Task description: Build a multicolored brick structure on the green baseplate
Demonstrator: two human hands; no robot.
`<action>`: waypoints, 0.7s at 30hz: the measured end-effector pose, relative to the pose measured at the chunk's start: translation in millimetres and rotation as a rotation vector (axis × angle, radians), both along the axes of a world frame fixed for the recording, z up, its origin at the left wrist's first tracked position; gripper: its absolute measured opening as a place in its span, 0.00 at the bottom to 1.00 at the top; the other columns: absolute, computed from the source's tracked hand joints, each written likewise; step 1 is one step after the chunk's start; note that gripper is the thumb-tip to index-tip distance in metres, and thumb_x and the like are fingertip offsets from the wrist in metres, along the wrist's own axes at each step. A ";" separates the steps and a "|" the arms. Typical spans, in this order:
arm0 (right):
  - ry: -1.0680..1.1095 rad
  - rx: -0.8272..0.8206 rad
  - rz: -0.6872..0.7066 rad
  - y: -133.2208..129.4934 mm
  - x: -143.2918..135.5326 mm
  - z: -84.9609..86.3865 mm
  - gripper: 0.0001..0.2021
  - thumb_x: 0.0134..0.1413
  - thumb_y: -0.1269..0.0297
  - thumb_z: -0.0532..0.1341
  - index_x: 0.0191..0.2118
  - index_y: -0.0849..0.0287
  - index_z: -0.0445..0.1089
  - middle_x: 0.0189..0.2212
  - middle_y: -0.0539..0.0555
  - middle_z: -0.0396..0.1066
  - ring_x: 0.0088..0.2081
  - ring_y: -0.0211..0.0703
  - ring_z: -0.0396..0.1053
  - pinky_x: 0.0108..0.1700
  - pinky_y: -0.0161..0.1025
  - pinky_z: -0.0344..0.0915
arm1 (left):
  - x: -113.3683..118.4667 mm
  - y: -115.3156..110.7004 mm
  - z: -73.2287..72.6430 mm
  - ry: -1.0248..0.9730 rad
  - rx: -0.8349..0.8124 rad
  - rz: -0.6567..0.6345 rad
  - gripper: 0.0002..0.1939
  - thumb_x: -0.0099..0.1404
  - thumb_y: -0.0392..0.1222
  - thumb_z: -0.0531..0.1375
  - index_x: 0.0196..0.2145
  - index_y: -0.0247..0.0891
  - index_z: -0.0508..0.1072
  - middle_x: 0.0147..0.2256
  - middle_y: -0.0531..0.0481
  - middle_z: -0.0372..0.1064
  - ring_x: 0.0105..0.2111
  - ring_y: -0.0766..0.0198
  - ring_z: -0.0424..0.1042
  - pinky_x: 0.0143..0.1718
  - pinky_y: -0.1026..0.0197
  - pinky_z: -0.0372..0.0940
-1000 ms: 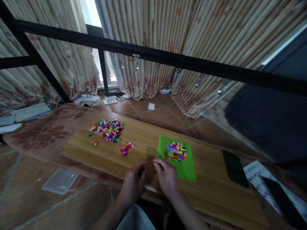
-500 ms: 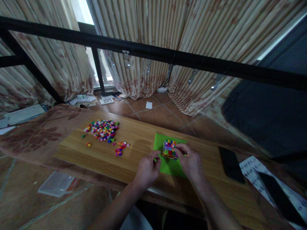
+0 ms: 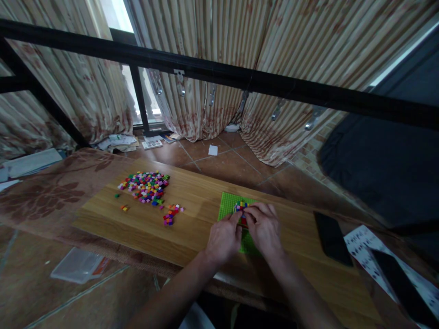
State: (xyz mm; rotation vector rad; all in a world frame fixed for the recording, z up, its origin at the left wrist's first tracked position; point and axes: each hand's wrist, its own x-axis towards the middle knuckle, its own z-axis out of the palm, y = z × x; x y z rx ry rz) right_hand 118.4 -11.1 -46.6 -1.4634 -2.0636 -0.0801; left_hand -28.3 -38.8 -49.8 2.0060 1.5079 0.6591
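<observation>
A small box-shaped build of multicoloured toy bricks (image 3: 241,205) stands on a green studded baseplate (image 3: 225,203), largely covered by my fingers. My left hand (image 3: 224,237) is closed at the build's near left side, its thumb and forefinger at the top. From the right, my right hand (image 3: 265,225) reaches over the build with its fingers bent and pinched together. The fingertips of both hands nearly meet above the bricks. Whatever lies between them is hidden.
On the wooden board (image 3: 195,192), a heap of loose bricks (image 3: 147,186) lies left, with a smaller cluster (image 3: 171,214) nearer. A black phone (image 3: 332,237) lies right, beside a printed sheet (image 3: 365,244). A clear plastic box (image 3: 77,265) sits on the floor. A black rail (image 3: 219,73) crosses behind.
My left hand has moved right and up from the baseplate's left edge onto the build. My right hand has shifted slightly left, and the fingers now cover more of the bricks.
</observation>
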 end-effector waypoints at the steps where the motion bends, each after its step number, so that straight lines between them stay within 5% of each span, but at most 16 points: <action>1: 0.014 0.004 -0.011 -0.7 -0.1 -0.8 0.10 0.58 0.65 0.57 0.34 0.55 0.76 0.37 0.55 0.71 0.41 0.46 0.62 0.44 0.42 0.63 | 0.3 0.3 0.4 0.012 -0.008 -0.008 0.25 0.65 0.38 0.50 0.60 0.41 0.60 0.50 0.43 0.70 0.43 0.55 0.73 0.47 0.54 0.68; 12: 0.145 -0.014 -0.066 -16.1 1.9 -5.4 0.15 0.62 0.64 0.52 0.46 0.57 0.74 0.44 0.58 0.70 0.45 0.47 0.64 0.48 0.47 0.64 | 1.3 -1.2 7.4 0.167 -0.029 -0.070 0.27 0.67 0.39 0.49 0.63 0.42 0.54 0.43 0.44 0.75 0.39 0.55 0.76 0.41 0.55 0.70; 21: -0.115 0.021 -0.068 -22.9 0.9 -3.8 0.16 0.63 0.66 0.51 0.49 0.61 0.73 0.48 0.61 0.68 0.46 0.50 0.61 0.48 0.47 0.64 | 4.9 -2.5 2.9 0.183 0.035 -0.053 0.27 0.66 0.38 0.50 0.62 0.40 0.54 0.43 0.45 0.75 0.39 0.57 0.76 0.41 0.57 0.70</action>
